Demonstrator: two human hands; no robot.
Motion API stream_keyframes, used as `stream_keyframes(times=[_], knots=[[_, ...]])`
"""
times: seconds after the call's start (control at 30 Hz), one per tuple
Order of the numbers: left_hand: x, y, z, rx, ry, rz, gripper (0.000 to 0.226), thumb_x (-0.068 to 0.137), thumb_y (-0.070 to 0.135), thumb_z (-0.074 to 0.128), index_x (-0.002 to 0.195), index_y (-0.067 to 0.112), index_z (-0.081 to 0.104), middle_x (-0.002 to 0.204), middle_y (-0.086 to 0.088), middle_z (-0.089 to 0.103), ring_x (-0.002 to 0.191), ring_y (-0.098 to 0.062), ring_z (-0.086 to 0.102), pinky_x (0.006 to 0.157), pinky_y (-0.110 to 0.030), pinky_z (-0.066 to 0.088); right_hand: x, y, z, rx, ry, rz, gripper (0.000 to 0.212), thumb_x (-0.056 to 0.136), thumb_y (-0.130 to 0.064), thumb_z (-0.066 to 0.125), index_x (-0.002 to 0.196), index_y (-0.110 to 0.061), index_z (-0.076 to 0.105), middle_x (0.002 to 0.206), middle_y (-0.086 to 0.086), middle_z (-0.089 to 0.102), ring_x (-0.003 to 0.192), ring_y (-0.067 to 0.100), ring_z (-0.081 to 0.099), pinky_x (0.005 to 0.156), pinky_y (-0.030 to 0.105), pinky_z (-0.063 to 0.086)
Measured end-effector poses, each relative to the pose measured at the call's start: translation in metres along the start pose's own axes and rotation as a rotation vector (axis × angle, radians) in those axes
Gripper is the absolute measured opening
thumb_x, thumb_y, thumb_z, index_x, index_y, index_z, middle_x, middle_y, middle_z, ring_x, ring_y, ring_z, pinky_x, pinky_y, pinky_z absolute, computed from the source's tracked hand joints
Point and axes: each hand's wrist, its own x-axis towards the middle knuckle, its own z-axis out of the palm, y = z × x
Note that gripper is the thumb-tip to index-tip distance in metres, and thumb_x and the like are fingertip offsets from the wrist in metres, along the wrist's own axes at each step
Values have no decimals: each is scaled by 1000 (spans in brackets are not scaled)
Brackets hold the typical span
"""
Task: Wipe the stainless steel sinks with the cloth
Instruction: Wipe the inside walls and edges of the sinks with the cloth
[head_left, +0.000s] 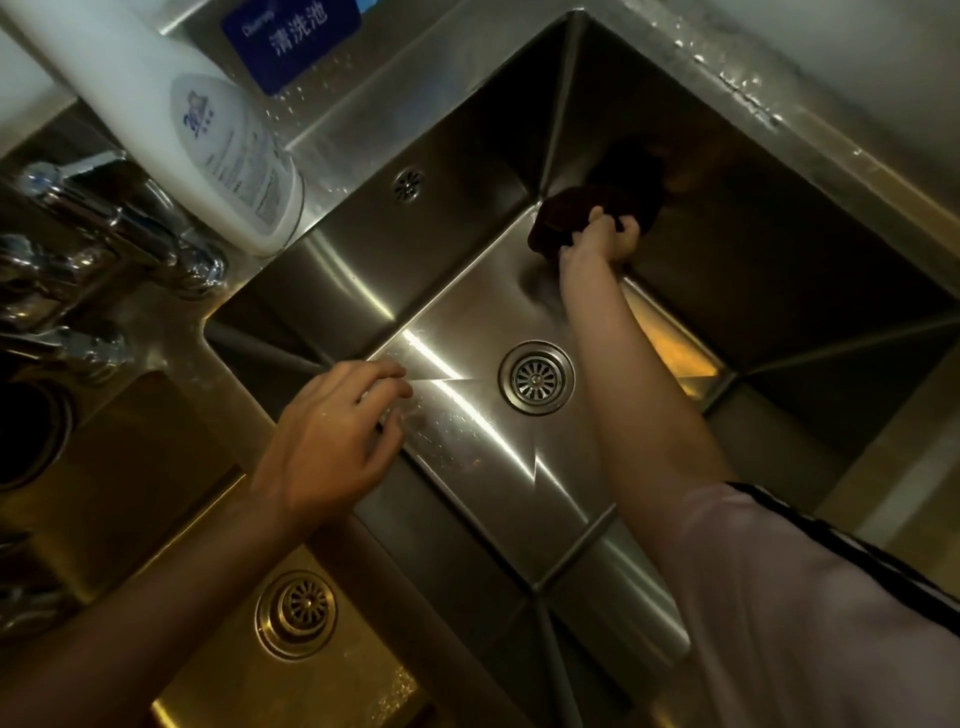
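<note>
R hand (602, 236) grip on cloth (597, 215), sink (467, 291) far corner | L hand (332, 436) loose, over divider edge

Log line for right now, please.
step: wiping right sink far corner | right hand: grips cloth | left hand: free, over sink divider | drain: uncovered

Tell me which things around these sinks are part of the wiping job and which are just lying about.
Part of the job:
dark cloth, gripped by the right hand
main sink, being wiped in its far corner
second sink
left hand, resting on the divider

Just lying about:
white bottle
blue sign
taps
</note>
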Motion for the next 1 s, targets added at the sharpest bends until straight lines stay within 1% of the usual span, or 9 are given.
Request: stream_keyframes(times=[0.13,0.23,0.37,0.4,0.5,0.6,0.67,0.77,1.0], knots=[[1,1,-2,11,-15,-19,34,90,29,44,110,13,66,117,-3,62,108,-11,52,88,-23,36,17,21,-18,-196,-98,95,45,96,-17,47,139,-11,39,138,15,52,121,34,56,96,42,50],[1,1,-2,16,-14,-25,33,89,29,44,109,14,65,116,-3,62,106,-12,54,86,-23,38,28,27,-8,-109,62,102,42,95,-6,41,137,-11,42,133,17,57,119,32,58,88,38,47],[1,1,-2,10,-20,-29,33,89,29,43,109,14,65,116,-3,62,106,-14,56,85,-24,39,29,25,4,-37,124,81,46,92,5,33,134,-11,45,121,18,63,82,16,59,93,36,46],[1,1,-1,8,-20,-31,32,89,29,43,108,15,65,116,-3,61,106,-13,55,85,-24,38,26,22,5,-10,101,79,46,92,6,33,133,-11,46,117,18,64,81,15,59,97,39,47],[1,0,0,6,-22,-34,31,90,29,44,108,16,65,117,-2,61,106,-13,55,85,-24,39,15,8,16,57,-13,72,44,93,5,35,132,-12,45,114,15,62,110,29,61,102,48,46],[0,-1,0,11,-36,-32,31,90,29,44,109,15,66,118,-2,61,108,-12,54,87,-24,40,-2,-14,33,116,-172,30,44,92,9,36,131,-10,43,107,10,59,115,32,56,103,51,42],[0,-2,1,6,-35,-33,32,91,29,44,110,15,65,118,-1,61,108,-12,54,87,-25,41,-11,-33,43,180,-247,-15,43,90,13,44,129,-5,44,117,15,56,120,34,53,104,49,44],[0,-2,1,-2,-25,-25,32,90,31,43,109,16,64,117,-2,61,107,-12,53,86,-26,41,-19,-52,55,202,-330,-55,38,88,14,51,118,-9,46,134,22,48,117,33,52,99,47,45],[1,0,0,13,-33,-28,34,90,31,42,108,14,66,118,-4,62,108,-16,57,86,-29,43,12,-19,49,-52,-324,-6,40,88,13,45,119,-13,47,111,10,54,100,20,56,92,41,47]])
